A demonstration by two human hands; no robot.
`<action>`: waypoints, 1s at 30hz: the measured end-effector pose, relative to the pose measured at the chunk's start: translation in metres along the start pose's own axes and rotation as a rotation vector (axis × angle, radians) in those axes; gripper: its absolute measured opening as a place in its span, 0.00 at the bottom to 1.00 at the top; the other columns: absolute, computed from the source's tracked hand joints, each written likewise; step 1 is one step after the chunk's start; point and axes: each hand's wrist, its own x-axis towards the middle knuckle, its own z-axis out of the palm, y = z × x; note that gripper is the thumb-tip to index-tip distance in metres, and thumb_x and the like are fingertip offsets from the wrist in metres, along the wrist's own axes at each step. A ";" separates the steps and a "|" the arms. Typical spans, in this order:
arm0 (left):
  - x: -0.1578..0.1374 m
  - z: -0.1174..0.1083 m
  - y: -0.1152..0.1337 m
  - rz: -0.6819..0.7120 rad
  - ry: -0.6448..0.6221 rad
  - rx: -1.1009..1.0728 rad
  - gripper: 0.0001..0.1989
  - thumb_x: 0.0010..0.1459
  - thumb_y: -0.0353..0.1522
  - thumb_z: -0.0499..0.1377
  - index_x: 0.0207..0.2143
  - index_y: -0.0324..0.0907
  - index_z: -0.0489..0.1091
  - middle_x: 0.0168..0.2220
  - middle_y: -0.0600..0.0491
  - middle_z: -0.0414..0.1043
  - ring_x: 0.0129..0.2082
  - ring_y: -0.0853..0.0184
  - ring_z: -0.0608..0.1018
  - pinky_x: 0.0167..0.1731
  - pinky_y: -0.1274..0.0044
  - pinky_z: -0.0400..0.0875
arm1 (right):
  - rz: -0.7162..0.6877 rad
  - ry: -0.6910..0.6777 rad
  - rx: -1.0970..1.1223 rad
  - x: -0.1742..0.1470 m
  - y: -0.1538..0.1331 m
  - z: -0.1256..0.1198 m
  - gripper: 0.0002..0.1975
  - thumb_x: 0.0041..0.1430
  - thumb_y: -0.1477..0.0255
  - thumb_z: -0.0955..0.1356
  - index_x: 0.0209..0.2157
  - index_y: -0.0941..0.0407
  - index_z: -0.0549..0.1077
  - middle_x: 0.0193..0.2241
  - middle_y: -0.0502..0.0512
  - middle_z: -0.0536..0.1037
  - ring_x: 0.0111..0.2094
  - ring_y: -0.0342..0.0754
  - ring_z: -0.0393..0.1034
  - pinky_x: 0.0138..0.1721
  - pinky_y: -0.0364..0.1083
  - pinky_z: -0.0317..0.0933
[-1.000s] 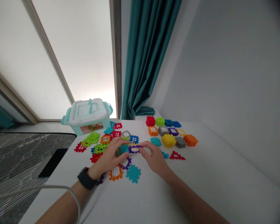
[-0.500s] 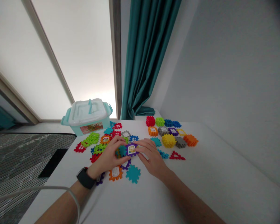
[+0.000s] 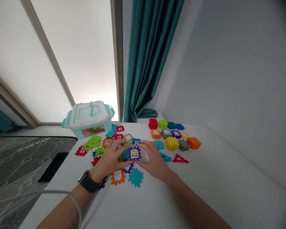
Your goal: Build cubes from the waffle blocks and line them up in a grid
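Between my two hands is a purple window tile (image 3: 134, 153) with notched edges and a white window insert, its face toward me. My left hand (image 3: 112, 156), with a dark watch on the wrist, curls its thumb and fingers around the tile's left side, where a teal tile (image 3: 125, 155) also shows. Fingertips and thumb of my right hand (image 3: 154, 160) grip the right edge of the purple tile. Just below lie another purple tile (image 3: 128, 168), an orange window tile (image 3: 118, 176) and a flat teal tile (image 3: 136, 177). Loose tiles behind my left hand are partly hidden.
A lidded turquoise box (image 3: 91, 119) stands at the table's back left. Colour-sorted stacks, among them a yellow stack (image 3: 172, 143) and an orange stack (image 3: 194, 143), sit at the back right. A red triangle frame (image 3: 180, 158) lies nearer. A pale cable (image 3: 71, 195) crosses the lower left.
My right hand's thumb has moved in under the lower right corner of the purple window tile, and its fingers have shifted to the upper right edge. My left hand stays almost in place.
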 end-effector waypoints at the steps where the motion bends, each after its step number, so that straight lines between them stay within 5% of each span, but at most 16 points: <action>1: 0.000 0.000 0.000 0.002 -0.001 0.002 0.20 0.58 0.42 0.66 0.49 0.42 0.71 0.50 0.43 0.70 0.51 0.54 0.74 0.51 0.63 0.71 | -0.001 0.000 0.000 0.000 0.000 0.000 0.28 0.58 0.69 0.72 0.58 0.52 0.64 0.57 0.63 0.70 0.58 0.60 0.65 0.59 0.63 0.62; 30: 0.039 0.017 0.017 -0.005 0.069 0.013 0.16 0.62 0.41 0.63 0.47 0.41 0.70 0.45 0.45 0.72 0.46 0.57 0.75 0.46 0.65 0.72 | -0.095 0.194 -0.215 0.007 -0.003 -0.036 0.17 0.61 0.70 0.70 0.52 0.54 0.70 0.46 0.60 0.77 0.49 0.56 0.69 0.54 0.59 0.62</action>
